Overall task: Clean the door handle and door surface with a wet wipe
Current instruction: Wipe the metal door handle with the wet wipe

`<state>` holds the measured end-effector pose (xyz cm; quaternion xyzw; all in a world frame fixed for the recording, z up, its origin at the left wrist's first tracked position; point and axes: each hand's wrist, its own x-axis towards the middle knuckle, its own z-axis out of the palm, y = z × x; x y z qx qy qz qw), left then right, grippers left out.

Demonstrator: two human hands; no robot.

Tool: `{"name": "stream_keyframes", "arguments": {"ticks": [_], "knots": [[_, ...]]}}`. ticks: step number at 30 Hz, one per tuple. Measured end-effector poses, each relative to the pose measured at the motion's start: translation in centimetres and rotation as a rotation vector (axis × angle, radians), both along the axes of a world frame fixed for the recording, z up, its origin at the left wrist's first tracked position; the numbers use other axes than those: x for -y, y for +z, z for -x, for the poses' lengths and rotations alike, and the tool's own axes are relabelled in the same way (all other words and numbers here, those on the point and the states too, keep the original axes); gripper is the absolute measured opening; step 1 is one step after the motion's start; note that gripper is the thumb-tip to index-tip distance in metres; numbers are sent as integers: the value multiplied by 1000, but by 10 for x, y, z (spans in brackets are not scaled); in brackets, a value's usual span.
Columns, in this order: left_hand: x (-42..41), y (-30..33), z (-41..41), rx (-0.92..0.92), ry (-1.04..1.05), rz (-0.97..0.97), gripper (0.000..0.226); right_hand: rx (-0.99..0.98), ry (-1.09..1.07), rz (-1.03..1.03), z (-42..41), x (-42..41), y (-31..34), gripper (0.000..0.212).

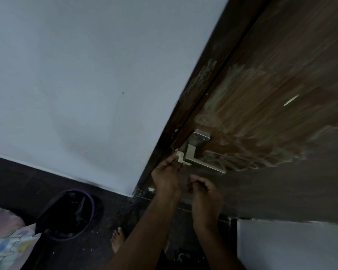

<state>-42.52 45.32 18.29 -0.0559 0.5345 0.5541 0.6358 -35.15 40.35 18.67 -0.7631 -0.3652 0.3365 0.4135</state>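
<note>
A brown wooden door [271,90] fills the right side, streaked with pale smears around a silver lever handle [199,154]. My left hand [166,174] pinches a small pale wet wipe [180,157] against the handle's inner end, next to the door edge. Just below the lever, my right hand [205,189] hovers with fingers curled, and I cannot see anything in it.
A dark door frame [191,94] runs along a white wall [86,75]. A purple bin with a black liner [70,213] stands on the dark floor at lower left, beside patterned cloth [8,244]. My bare foot [117,238] is below. A white panel [293,244] sits at lower right.
</note>
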Motion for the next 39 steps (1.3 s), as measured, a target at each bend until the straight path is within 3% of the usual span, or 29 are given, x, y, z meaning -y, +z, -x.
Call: {"name": "stream_keyframes", "arguments": {"ticks": [3,7,10,17,24,27,33,39], "knots": [[3,2,-4,22,-62,20,19,-49,-54,-6,-4,-3,3,23],[5,7,2,12,28,-35,19,-73,-65,-15,-2,-4,6,26],[4,10,8,-176,101,-142,19,-61,-20,-3,2,-2,10,26],[6,16,13,-669,-6,-304,30,24,146,-18,15,-2,32,34],[12,11,13,-1067,-16,-521,25,132,260,-253,20,-5,68,38],[14,10,13,-1069,-35,-501,32,134,271,-264,20,-7,71,40],[3,24,18,-1199,-36,-713,26,152,264,-286,19,-7,77,43],[15,18,21,-1116,-82,-579,36,115,241,-282,16,-7,76,33]]}}
